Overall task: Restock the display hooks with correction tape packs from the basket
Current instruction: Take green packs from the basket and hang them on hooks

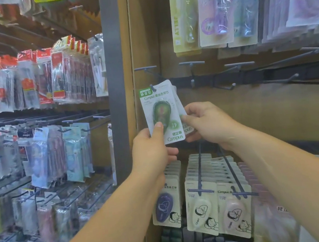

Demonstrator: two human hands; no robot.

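Note:
A green-and-white Campus correction tape pack point(160, 111) hangs with its top hole on the leftmost display hook point(153, 88) of the middle row. My left hand point(152, 152) pinches the pack's lower left corner, thumb on its front. Just behind it sits a second pack point(185, 126), pinched at its lower edge by my right hand point(208, 124). To the right, several hooks point(230, 86) of the same row are bare. The basket is not in view.
Below my hands hang full rows of correction tape packs point(201, 202) in purple, cream and pink. Above hang taller blister packs point(215, 9). A grey upright post point(117, 85) divides this wooden panel from the pen racks point(39, 85) on the left.

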